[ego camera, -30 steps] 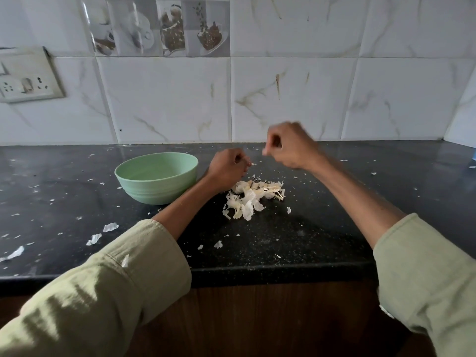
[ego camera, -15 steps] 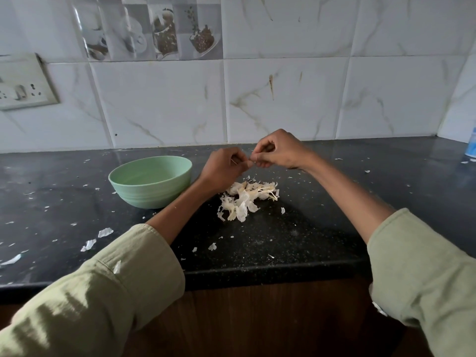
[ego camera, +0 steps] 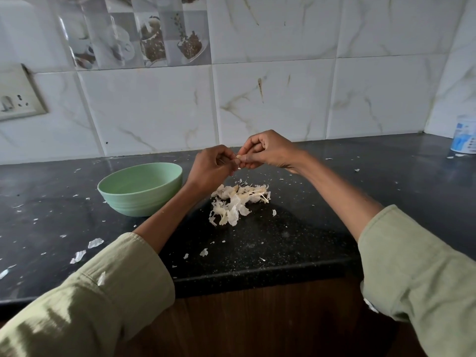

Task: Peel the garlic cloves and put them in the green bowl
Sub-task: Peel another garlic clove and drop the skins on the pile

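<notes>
Both hands meet above the black counter, a little behind a heap of papery garlic skins (ego camera: 238, 202). My left hand (ego camera: 211, 168) and my right hand (ego camera: 268, 150) pinch a small pale garlic clove (ego camera: 238, 157) between their fingertips; most of the clove is hidden by the fingers. The green bowl (ego camera: 140, 191) stands on the counter just left of my left wrist, and its inside looks bare from here.
Loose skin flakes (ego camera: 95, 242) lie scattered over the black counter (ego camera: 283, 240), mostly on the left. A white and blue tub (ego camera: 465, 135) stands in the far right corner. A wall socket (ego camera: 15, 99) sits on the tiled wall at left.
My hands were apart a second ago, the right one raised; they have come together and now both pinch the clove. The camera has tilted slightly, otherwise the bowl and skins stay put.
</notes>
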The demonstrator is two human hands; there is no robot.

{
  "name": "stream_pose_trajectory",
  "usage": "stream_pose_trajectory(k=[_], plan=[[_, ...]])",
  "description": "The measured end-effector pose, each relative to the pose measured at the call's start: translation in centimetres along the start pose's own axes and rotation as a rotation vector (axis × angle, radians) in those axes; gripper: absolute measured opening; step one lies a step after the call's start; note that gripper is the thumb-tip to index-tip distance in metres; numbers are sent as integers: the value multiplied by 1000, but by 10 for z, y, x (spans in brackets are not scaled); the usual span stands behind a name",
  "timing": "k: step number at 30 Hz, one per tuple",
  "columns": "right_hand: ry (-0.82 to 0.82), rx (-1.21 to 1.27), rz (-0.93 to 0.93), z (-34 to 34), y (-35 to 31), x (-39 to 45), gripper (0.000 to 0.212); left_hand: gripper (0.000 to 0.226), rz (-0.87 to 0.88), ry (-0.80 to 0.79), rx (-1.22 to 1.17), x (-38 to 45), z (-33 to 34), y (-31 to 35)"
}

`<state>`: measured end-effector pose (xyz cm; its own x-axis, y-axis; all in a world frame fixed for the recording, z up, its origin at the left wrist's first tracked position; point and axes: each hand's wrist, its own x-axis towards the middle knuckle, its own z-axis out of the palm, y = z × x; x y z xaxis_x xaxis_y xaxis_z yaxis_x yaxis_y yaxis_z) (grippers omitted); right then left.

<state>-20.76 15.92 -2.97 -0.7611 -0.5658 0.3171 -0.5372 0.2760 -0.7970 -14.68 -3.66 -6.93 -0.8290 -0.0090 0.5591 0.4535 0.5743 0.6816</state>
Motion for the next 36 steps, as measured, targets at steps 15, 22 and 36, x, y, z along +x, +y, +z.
stream_pose_trajectory(k=[15, 22, 36], plan=[[13, -117, -16, 4, -1, -3, 23, 11, -75, 15, -20, -3, -2, 3], [100, -164, -50, 5, 0, 1, 14, 12, -79, 13, -37, -2, -2, 5], [178, -192, -173, 16, -4, 1, 7, 23, -245, 29, -272, -2, -7, 7]])
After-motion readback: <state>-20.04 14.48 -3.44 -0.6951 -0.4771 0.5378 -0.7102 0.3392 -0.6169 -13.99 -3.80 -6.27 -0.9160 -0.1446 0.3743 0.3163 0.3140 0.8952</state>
